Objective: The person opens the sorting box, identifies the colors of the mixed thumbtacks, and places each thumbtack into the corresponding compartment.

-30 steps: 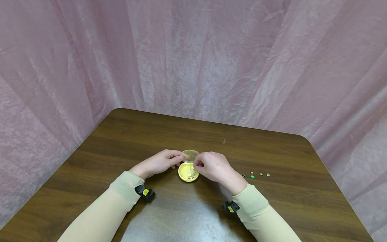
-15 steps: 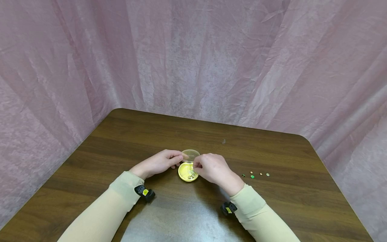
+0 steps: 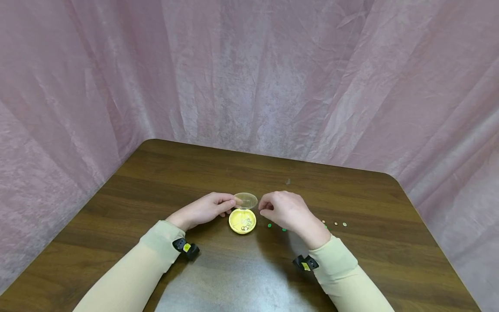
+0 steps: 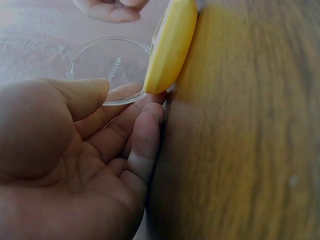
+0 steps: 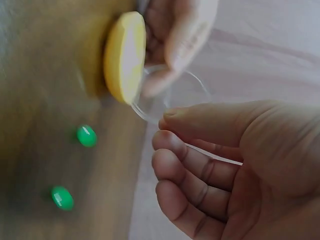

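Note:
A round yellow case [image 3: 235, 225] lies open on the table, with several small ring-like pieces [image 3: 244, 228] inside. Its clear lid [image 4: 95, 57] stands tilted up at the back. My left hand [image 3: 204, 209] pinches the lid's rim between thumb and fingers. To the right of the case, my right hand [image 3: 286, 211] hovers with loosely curled fingers; nothing shows between thumb and forefinger in the right wrist view. Below it, two glossy green domed pieces [image 5: 87, 135] lie on the table, apart from the case.
Farther right, several tiny pieces [image 3: 336, 223] lie scattered, one green piece [image 3: 325, 226] partly hidden by my right wrist. The brown wooden table [image 3: 187, 173] has rounded far corners. A pink curtain [image 3: 249, 78] hangs behind it.
My right hand has lifted out of the case and moved right. Green pieces beside the case have come into sight. My left hand has stayed at the lid.

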`<state>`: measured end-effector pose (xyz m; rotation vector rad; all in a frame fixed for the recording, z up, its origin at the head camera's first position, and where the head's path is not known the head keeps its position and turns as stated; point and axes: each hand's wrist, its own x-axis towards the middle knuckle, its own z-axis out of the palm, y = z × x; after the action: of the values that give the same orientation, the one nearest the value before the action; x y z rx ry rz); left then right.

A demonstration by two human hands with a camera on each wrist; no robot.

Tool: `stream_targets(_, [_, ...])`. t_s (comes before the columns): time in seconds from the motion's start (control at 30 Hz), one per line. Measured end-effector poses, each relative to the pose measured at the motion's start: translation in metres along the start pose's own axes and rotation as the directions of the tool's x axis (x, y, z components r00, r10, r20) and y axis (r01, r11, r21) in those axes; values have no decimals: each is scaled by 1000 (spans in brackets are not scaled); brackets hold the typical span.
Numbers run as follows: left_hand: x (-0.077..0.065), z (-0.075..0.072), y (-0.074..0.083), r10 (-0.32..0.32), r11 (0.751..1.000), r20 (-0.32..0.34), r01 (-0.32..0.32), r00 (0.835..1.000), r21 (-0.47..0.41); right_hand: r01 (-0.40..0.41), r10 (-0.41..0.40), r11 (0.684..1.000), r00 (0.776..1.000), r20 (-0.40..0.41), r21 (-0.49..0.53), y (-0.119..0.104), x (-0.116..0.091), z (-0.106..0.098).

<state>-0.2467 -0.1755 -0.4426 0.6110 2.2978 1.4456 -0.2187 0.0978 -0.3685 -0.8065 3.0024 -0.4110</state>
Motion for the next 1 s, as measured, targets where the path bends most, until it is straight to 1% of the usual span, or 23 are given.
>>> stream_targets(0.17, [1,0,2,4,1000,4,-4,1000,-8,-28,28,1000,999,-30,-3,17,-11,-17])
stream_targets(0.37, [1,0,1,6,1000,7,-6,1000,-1,-54,54,998,999,-7,-10,33,-22,-23])
stream_targets(0.57, [0,1,2,2,1000,2,-2,1000,-2,-46,48,998,998,46,-48,39,-27,-22])
stream_targets(0.8, [0,1,1,-2,1000,1,2,1000,3,-28,37,998,985,166,-58,38,-28,-18])
stream_targets(0.87, [0,1,1,-3,1000,2,3,1000,5,-20,31,998,982,185,-59,38,-28,-18])
stream_targets(1.0, [1,1,0,0,1000,4,0,1000,5,-37,51,997,977,208,-71,37,-28,-15])
